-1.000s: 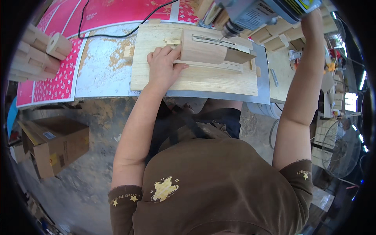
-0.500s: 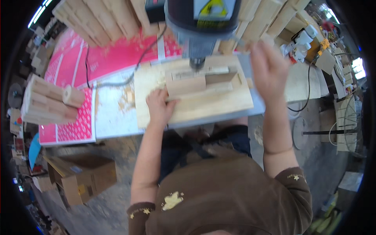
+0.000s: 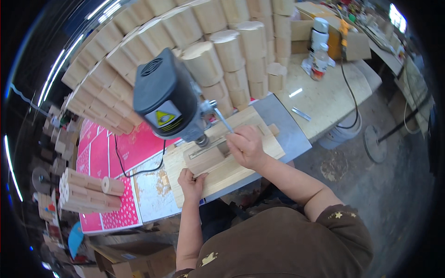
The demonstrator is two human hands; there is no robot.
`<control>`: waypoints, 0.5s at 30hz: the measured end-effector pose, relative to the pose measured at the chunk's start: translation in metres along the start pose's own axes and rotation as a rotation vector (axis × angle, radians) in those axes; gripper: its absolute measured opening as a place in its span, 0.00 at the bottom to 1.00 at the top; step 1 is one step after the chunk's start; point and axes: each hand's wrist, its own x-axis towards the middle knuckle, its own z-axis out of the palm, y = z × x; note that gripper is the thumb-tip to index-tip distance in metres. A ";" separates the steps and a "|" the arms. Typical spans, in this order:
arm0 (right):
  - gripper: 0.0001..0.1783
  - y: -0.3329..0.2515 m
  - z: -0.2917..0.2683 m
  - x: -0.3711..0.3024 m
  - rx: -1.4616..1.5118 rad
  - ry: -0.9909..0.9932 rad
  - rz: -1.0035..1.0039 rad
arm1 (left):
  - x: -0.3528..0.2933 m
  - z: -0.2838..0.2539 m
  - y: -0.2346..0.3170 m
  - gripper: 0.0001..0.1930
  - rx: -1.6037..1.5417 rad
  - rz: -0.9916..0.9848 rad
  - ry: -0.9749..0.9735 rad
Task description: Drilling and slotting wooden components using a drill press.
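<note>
A pale wooden block (image 3: 208, 160) lies in a fixture on a flat wooden board (image 3: 227, 178). Above it stands a drill press (image 3: 160, 95) with a dark motor housing, its chuck (image 3: 202, 141) close over the block's slotted top; the bit's tip cannot be made out. My right hand (image 3: 248, 147) is wrapped round the end of the press's metal lever (image 3: 224, 119), over the right part of the fixture. At the block's near left corner, my left hand (image 3: 191, 184) grips the edge with bent fingers, thumb on the near side.
Tall stacks of wooden blocks (image 3: 204, 62) rise behind the press. More blocks (image 3: 88, 194) lie on the pink sheet (image 3: 121, 211) at left, near a black cable (image 3: 134, 175). Bottles (image 3: 319, 62) and a metal strip (image 3: 301, 114) are on the right-hand table.
My right hand has come down and inward with the lever, from the right side to over the fixture. My left hand stays at the block. The view has tilted, showing more stacks.
</note>
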 end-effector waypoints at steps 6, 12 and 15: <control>0.08 -0.026 -0.023 0.067 -0.049 -0.027 -0.073 | -0.004 -0.003 0.001 0.13 -0.038 -0.109 0.030; 0.12 0.022 0.021 0.183 -0.384 -0.211 0.135 | 0.008 0.027 0.019 0.18 0.310 0.028 -0.060; 0.18 0.021 0.020 0.190 -0.179 -0.297 0.289 | 0.013 0.026 0.030 0.15 0.257 0.018 -0.039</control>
